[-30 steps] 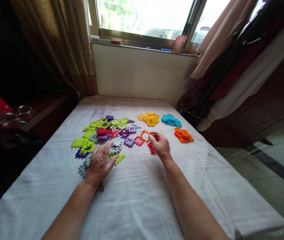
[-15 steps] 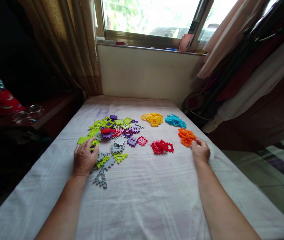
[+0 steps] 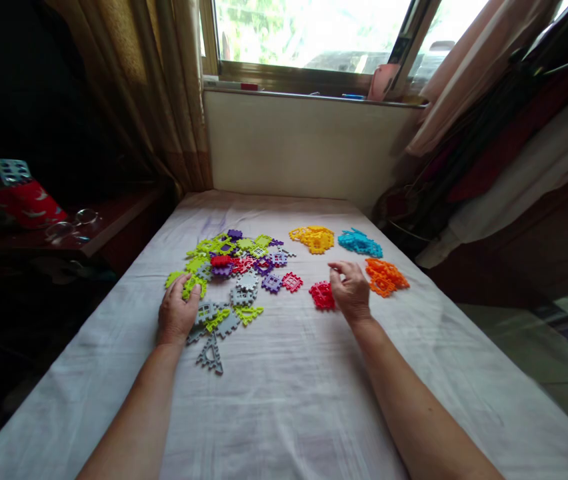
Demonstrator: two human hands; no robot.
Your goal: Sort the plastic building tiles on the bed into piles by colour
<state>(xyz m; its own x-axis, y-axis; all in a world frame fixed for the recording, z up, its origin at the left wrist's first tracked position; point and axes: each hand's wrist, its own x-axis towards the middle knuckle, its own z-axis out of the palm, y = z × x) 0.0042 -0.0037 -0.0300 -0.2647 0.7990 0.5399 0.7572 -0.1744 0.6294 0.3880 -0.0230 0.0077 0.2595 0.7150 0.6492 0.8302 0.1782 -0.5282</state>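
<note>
My left hand [image 3: 179, 310] rests at the left edge of a mixed pile, its fingertips at a lime green piece [image 3: 195, 287]; whether it grips the piece is unclear. My right hand [image 3: 351, 290] is over the right side of the red pieces [image 3: 321, 295], fingers curled and apart, with nothing visible in them. Right of it lie the orange pieces [image 3: 385, 277]. Yellow pieces [image 3: 314, 239] and blue pieces [image 3: 360, 243] form two heaps farther back. The mixed pile also holds purple pieces [image 3: 271, 284], grey pieces [image 3: 210, 355] and a separate red square [image 3: 293, 282].
The pieces lie on a white cloth [image 3: 284, 400]. A dark side table [image 3: 114, 217] at the left holds glasses [image 3: 61, 231] and a red container [image 3: 39, 205]. Behind are a curtain [image 3: 164, 100] and a window; clothes [image 3: 494, 180] hang at the right.
My right hand has moved left from the orange pieces to the red ones. My left hand has stayed by the green pieces. The view has shifted slightly.
</note>
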